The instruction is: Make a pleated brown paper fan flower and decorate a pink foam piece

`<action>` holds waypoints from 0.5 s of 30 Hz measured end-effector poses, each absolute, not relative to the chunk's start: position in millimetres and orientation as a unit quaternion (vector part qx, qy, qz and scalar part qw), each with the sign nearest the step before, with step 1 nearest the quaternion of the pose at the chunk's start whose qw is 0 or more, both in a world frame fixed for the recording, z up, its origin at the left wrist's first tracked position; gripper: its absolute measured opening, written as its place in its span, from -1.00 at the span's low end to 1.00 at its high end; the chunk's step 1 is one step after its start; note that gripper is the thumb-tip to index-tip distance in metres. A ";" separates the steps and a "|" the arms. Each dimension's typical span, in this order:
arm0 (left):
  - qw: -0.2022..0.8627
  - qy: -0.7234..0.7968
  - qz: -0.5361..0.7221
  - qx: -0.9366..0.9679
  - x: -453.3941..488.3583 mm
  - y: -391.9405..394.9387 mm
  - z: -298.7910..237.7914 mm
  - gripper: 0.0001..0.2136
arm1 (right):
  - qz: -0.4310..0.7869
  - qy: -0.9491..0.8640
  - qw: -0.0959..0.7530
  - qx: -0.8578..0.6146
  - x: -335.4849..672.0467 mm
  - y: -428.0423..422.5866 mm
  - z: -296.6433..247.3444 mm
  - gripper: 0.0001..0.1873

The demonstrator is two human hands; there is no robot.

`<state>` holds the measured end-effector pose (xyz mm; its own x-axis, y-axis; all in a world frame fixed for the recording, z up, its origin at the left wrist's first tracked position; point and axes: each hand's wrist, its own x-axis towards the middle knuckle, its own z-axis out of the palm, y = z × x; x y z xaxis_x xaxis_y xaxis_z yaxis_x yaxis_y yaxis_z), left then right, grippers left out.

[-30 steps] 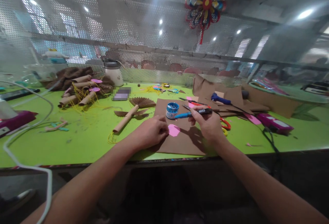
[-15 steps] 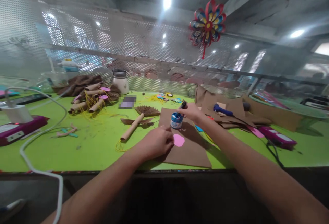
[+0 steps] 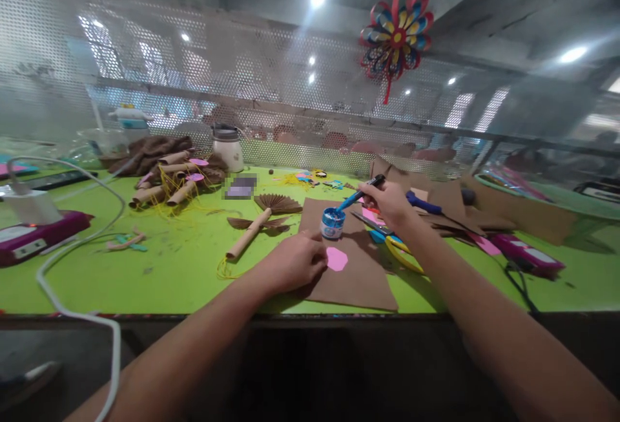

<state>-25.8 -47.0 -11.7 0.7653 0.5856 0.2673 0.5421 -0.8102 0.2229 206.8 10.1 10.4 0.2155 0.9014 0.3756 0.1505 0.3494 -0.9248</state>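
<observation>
My right hand (image 3: 387, 202) grips a thin blue-and-black brush (image 3: 359, 193), its tip dipped into a small blue paint pot (image 3: 332, 222) that stands on a brown paper sheet (image 3: 353, 280). My left hand (image 3: 295, 262) is curled with its fingertips pinching the left edge of a small pink paper cutout (image 3: 336, 258) on that sheet. Beside my right wrist lie yellow-handled scissors (image 3: 400, 254) and pink paper scraps (image 3: 372, 216).
The green table (image 3: 159, 267) holds a brown paper fan on a rolled tube (image 3: 259, 218), a heap of paper tubes with yellow string (image 3: 169, 179), a white jar (image 3: 228, 148), stacked brown sheets (image 3: 436, 199), a magenta device with white cable (image 3: 33, 234) and another magenta box (image 3: 526, 255).
My right hand drew back from over the paint pot toward the right, and the brush now slants into the pot. My left hand stayed on the pink cutout.
</observation>
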 end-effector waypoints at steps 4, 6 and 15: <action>0.066 0.302 0.164 0.937 -25.8 -46.0 -12.2 -0.76 | 0.309 -0.541 0.621 -0.476 205.1 -1.0 6.0 -0.66; 0.068 0.299 0.165 0.937 -25.9 -45.8 -12.6 -0.76 | 0.311 -0.525 0.637 -0.471 205.2 -10.7 4.8 -0.65; 0.074 0.290 0.170 0.939 -23.5 -43.8 -13.7 -0.77 | 0.320 -0.524 0.632 -0.473 195.5 -83.5 -20.2 -0.72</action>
